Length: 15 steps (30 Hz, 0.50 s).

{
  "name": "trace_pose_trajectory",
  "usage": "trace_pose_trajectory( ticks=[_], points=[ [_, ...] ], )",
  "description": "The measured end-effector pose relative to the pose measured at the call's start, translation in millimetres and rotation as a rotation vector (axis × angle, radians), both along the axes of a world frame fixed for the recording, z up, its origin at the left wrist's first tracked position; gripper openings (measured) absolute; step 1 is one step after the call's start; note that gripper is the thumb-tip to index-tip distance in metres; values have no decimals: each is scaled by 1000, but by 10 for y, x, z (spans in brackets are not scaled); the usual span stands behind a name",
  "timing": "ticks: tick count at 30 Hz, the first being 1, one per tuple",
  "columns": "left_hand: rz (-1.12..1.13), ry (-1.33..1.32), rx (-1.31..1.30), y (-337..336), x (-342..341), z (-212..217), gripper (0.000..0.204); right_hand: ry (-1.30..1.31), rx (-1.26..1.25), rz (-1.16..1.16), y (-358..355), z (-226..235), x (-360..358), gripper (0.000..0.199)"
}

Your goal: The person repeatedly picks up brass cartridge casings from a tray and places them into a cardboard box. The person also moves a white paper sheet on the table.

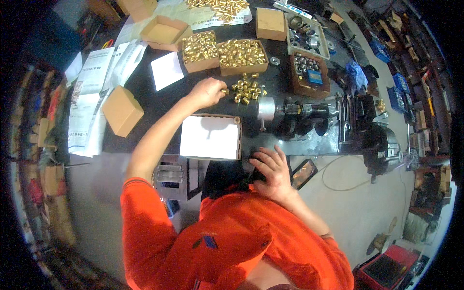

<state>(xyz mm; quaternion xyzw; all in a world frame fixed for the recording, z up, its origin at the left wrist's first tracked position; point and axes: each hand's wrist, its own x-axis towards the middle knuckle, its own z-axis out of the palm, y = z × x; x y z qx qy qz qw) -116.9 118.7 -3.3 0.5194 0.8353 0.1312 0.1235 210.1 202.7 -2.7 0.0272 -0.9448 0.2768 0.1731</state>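
Observation:
My left hand [209,92] reaches out over the dark workbench [159,104], its fingers closed at the left edge of a small heap of brass fittings [245,90]; a brass piece shows at the fingertips. My right hand [272,170] rests with spread fingers near the bench's front edge, on dark cloth at my lap, holding nothing. Between the hands sits a shallow cardboard box with a white sheet in it [211,137]. Two open cardboard boxes full of brass fittings [241,54] [199,47] stand just beyond the heap.
A small bench machine with a silver chuck [290,112] sits right of the heap. An empty open box [163,32], closed cardboard boxes [122,110] [270,23], paper sheets [92,92], a tray of steel parts [307,39] and another parts box [309,72] crowd the bench.

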Motion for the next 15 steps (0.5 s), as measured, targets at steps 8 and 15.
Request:
trace_pose_trajectory(
  ticks=[8, 15],
  points=[
    [38, -297, 149, -518, 512, 596, 20, 8, -55, 38, 10, -1, 52, 55],
    [4, 57, 51, -396, 915, 222, 20, 28, -58, 82, -22, -39, 8, 53]
  ],
)
